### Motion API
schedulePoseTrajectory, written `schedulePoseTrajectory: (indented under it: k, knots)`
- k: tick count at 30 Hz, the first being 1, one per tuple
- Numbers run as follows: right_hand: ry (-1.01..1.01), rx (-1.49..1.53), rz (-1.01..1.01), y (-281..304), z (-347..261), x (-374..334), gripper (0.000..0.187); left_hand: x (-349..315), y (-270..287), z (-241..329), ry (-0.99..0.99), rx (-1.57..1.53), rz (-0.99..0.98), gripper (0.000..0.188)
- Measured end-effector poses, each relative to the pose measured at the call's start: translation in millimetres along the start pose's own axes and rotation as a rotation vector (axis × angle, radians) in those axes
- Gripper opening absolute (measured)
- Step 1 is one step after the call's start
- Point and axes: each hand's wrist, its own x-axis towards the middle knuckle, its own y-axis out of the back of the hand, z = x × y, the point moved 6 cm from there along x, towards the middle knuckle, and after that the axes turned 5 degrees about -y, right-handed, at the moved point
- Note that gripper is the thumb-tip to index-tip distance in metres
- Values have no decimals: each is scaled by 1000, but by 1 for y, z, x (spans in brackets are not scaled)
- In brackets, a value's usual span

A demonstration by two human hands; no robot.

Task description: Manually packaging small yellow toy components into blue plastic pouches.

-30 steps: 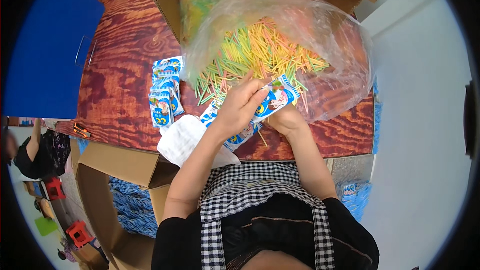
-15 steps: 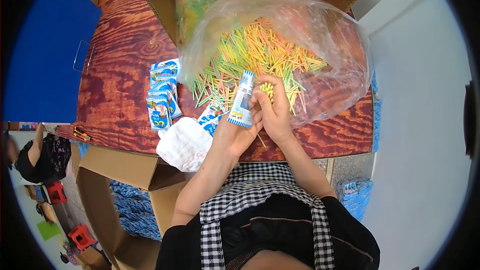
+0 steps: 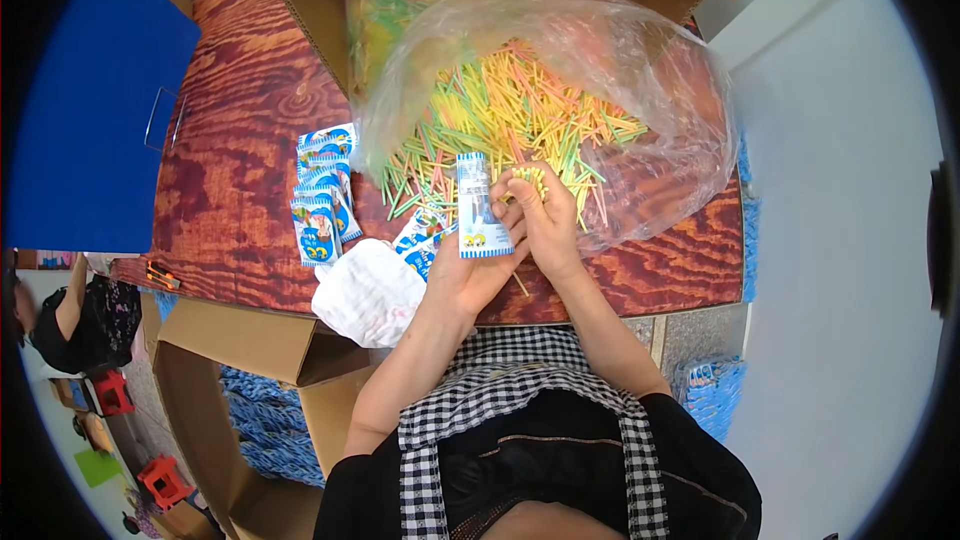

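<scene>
White, blue-striped and glossy, a small flat printed packet stands nearly upright against the palm side of the left hand of a person seen from above. The left fingers extend behind it and past its right edge; whether they grip it cannot be told. Just beside it at 2 o'clock, the right hand has its thumb and fingers clamped around a bundle of thin yellow sticks, the cut ends facing up. With the hands as the clock's centre, a loose heap of pastel yellow, green, orange and pink sticks lies at 12 o'clock, spilling from a crumpled clear plastic bag that reaches out of an open brown cardboard box. All this rests on a red-brown wood-grain tabletop. At 9 o'clock, overlapping blue-and-white packets form a column, well apart from the hands. At 8 o'clock, a crumpled white cloth lies near the left wrist, at the tabletop's edge. Farther out at 8 o'clock, below the tabletop, a second open cardboard box contains blue bundles. At 6 o'clock is the person's black-and-white checked apron.
</scene>
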Motion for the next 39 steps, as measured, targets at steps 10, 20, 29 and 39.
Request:
schedulePoseTrajectory:
  k: [10, 20, 29, 39]
  knots:
    - [-142, -82, 55, 32, 1, 26, 19, -15, 16, 23, -22, 150, 123, 27]
    - [6, -658, 205, 60, -13, 32, 15, -24, 18, 34, -221, 517, 159, 25]
    - [8, -731, 220, 66, -29, 27, 15, -35, 21, 50, -465, 1074, 165, 15]
    - [-324, 554, -197, 21, -23, 16, 22, -45, 8, 50, -617, 1460, 43, 15]
